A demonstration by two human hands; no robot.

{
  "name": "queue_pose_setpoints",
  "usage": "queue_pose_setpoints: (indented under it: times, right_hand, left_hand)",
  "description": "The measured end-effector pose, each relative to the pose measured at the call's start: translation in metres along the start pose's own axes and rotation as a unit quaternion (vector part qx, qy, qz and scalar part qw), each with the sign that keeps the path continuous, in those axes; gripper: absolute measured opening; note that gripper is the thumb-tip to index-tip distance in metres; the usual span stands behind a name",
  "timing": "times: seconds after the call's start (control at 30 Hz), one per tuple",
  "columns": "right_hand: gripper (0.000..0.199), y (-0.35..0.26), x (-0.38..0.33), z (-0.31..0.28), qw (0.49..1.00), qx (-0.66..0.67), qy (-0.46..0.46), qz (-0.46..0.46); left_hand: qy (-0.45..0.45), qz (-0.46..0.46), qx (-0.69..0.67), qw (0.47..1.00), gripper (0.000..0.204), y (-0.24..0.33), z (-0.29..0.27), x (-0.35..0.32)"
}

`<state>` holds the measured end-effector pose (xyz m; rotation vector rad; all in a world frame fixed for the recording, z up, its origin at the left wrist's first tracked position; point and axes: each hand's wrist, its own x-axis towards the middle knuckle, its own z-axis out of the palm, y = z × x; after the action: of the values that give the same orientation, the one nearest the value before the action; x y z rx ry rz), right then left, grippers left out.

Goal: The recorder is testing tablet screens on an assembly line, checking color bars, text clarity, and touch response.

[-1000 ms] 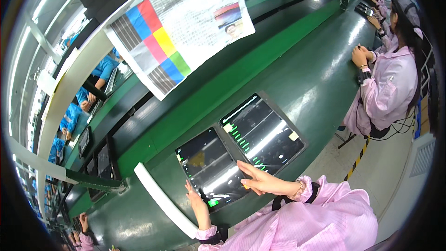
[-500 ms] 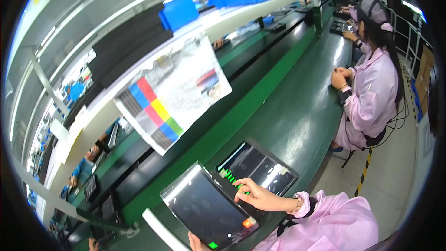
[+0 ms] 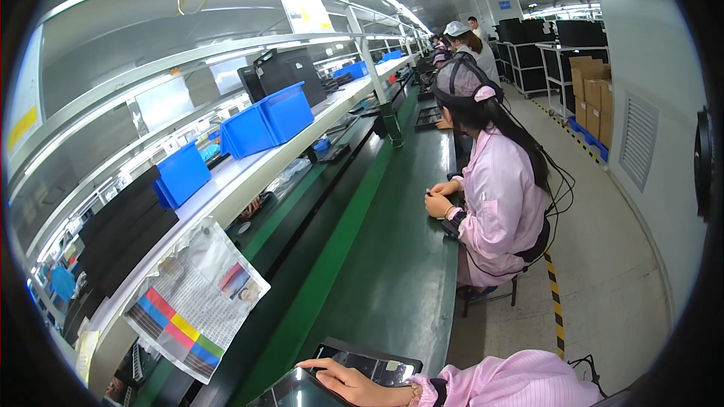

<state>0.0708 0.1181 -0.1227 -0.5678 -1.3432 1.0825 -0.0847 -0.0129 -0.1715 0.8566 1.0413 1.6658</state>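
At the lower edge, my right hand [image 3: 347,384] comes out of a pink sleeve [image 3: 513,380]. Its fingers are stretched out over the edge of a flat, glossy dark screen panel [image 3: 290,393], only the upper part of which shows. Just behind this panel, a second dark panel [image 3: 381,362] with a small pale label lies on the green bench [image 3: 377,286]. My right forearm partly covers it. My left hand is out of view.
Blue bins [image 3: 268,122] and stacked black sheets [image 3: 124,234] stand on the shelf at left. A colour-printed paper sheet [image 3: 200,294] hangs from its edge. Ahead on the right, a co-worker in pink [image 3: 505,188] sits at the bench. Striped floor tape [image 3: 554,301] runs along the aisle.
The view has swung up and to the right, and my left hand has dropped out of it. My right hand, earlier bent over the panel's lit green marks, now reaches across its edge with fingers extended.
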Motion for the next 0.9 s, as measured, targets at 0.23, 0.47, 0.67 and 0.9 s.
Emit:
queue_pose_setpoints:
  times: [0.23,0.47,0.67,0.9]
  right_hand:
    - [0.039,0.010,-0.006,-0.005,0.962,0.204,0.027,0.178]
    - [0.029,0.033,-0.011,-0.028,0.959,0.105,-0.086,0.249]
    - [0.047,0.024,-0.010,-0.030,0.863,0.295,-0.154,0.379]
    - [0.040,0.010,0.067,-0.009,0.923,0.270,-0.121,0.246]
  left_hand:
    - [0.032,0.059,0.094,0.993,0.046,-0.019,-0.012,-0.002]
    - [0.160,-0.007,0.041,0.986,0.047,-0.019,-0.018,0.006]
    - [0.081,0.109,-0.077,0.988,0.037,-0.003,-0.009,0.045]
    - [0.014,0.112,-0.059,0.992,0.045,0.025,0.000,0.097]
